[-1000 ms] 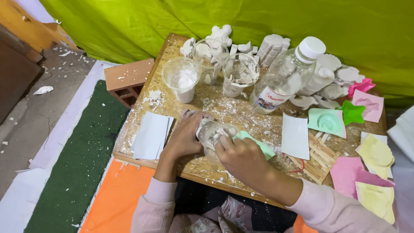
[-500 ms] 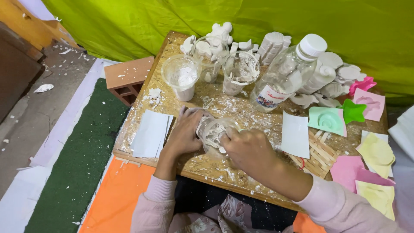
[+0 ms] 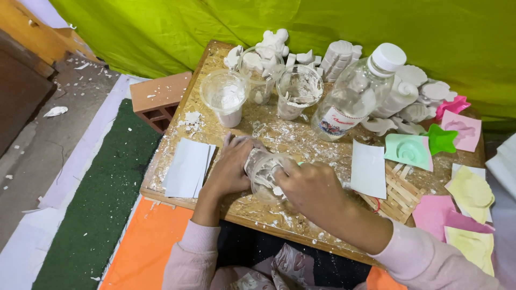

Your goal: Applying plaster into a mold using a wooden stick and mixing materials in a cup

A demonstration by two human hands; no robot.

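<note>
While a clear plastic cup (image 3: 264,172) smeared with white plaster lies on its side near the front edge of the chipboard table (image 3: 226,207), it is gripped from both sides. The left hand (image 3: 230,166) is curled round the cup's base end, fingers closed on the wall. The right hand (image 3: 309,188) is pressed at the cup's mouth, fingers bent inward; whether a tool is pinched there cannot be told. Judged step: dried plaster is being scraped or worked out of the cup. Crumbs are scattered beneath it. The next move would seem to call for a firm hold by the left hand while the cup is turned, so that fresh wall is brought under the right fingers. Noted beside the left hand: white paper sheets (image 3: 187,167). Behind: two more plastic cups (image 3: 224,98), a clear bottle (image 3: 357,94), white plaster casts (image 3: 416,96).
</note>
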